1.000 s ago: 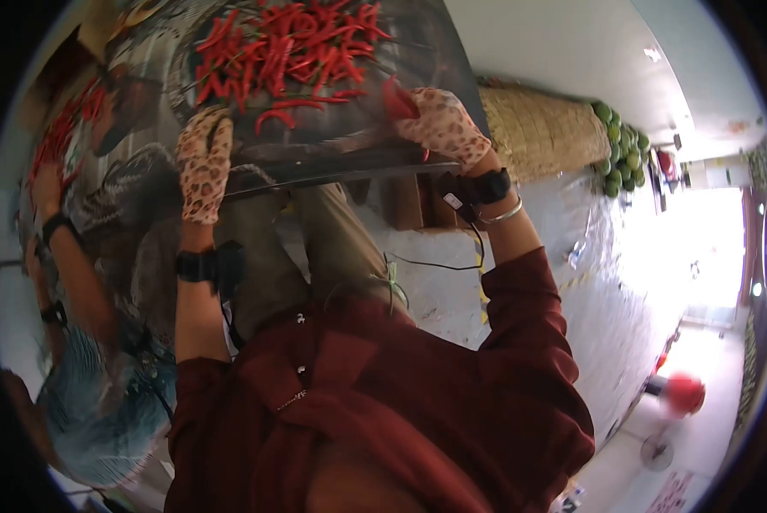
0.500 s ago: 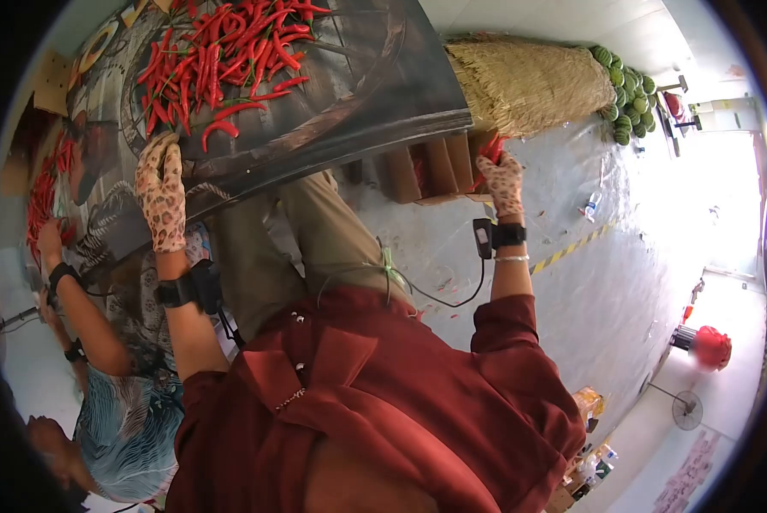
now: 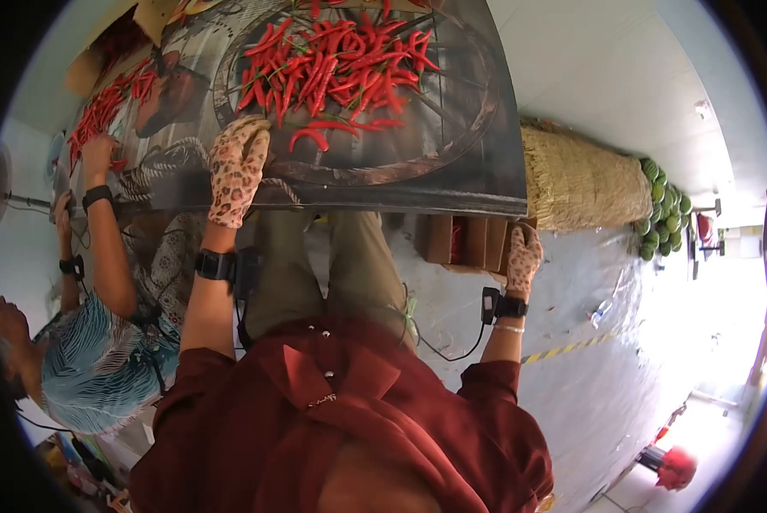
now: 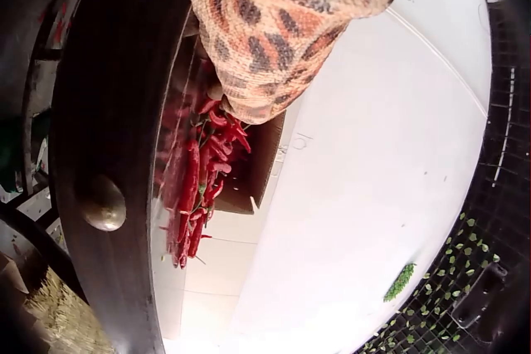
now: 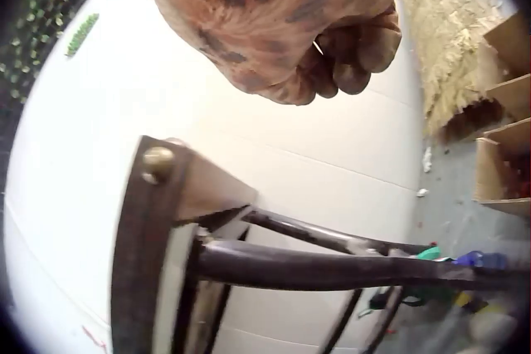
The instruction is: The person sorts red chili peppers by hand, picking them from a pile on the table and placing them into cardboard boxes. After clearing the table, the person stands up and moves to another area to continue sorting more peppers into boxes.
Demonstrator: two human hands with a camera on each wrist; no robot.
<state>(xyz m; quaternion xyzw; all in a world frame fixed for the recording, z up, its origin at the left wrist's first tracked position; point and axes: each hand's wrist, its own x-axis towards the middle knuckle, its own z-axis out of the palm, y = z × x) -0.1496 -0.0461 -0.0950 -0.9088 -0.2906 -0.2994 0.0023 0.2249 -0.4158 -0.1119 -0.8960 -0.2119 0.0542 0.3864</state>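
Red chili peppers [image 3: 341, 68] lie in a loose pile on the dark printed tabletop [image 3: 460, 154]. My gloved left hand [image 3: 238, 171] rests on the table at the near left side of the pile, fingers relaxed. In the left wrist view, the leopard-print glove [image 4: 265, 39] hides its fingertips, and chilies [image 4: 195, 188] show beyond. Lower and to the right, past the table corner, my gloved right hand [image 3: 525, 256] is beside an open cardboard box [image 3: 469, 244] with red showing inside. Its fingers [image 5: 357, 55] are loosely curled with nothing visible in them.
Another person's hand [image 3: 99, 154] touches a second chili pile [image 3: 101, 111] at the table's left. A straw-coloured covered bundle [image 3: 584, 175] and watermelons [image 3: 666, 209] stand on the right. Yellow-striped tape [image 3: 572, 346] crosses the floor.
My right hand went from the table's edge down to the box, carrying red chilies half a second ago; none show in it now. My left hand stays by the pile. The head view has shifted.
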